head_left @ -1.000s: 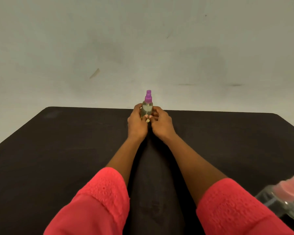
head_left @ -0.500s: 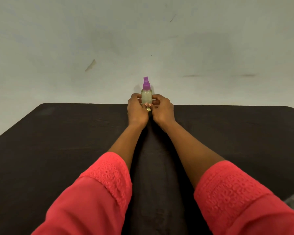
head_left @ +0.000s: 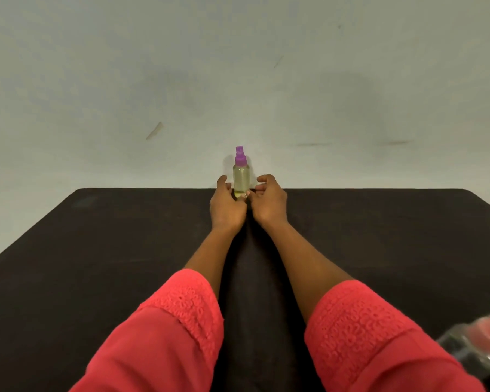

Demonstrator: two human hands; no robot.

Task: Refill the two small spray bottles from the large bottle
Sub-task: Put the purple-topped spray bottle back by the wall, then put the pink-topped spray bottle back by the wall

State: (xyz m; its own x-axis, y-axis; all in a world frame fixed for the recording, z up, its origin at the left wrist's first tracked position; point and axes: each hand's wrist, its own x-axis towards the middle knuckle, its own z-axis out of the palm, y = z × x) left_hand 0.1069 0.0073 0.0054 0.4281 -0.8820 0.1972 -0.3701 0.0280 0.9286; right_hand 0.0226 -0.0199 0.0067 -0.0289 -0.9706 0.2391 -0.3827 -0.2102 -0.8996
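**Black table point(head_left: 96, 250) against a pale wall point(head_left: 238, 66), small spray bottle point(head_left: 241, 178) at the far edge**

The small spray bottle stands upright at the far edge of the table, about the middle of its width. It is a clear cylinder with yellowish liquid and a purple pump cap point(head_left: 240, 157). The left hand point(head_left: 226, 206) and the right hand point(head_left: 268, 203) lie on each side of it with fingers loosely curled. The lower fingertips touch its base and the upper ones stand apart from it. Whether they pinch it or only touch it, I cannot tell.

The table top is matte, with rounded far corners, and stretches wide on both sides of the arms. The red sleeves point(head_left: 181, 321) have an embroidered border. The large bottle point(head_left: 475, 349), clear and blurred, shows at the lower right corner. The wall has scuff marks.
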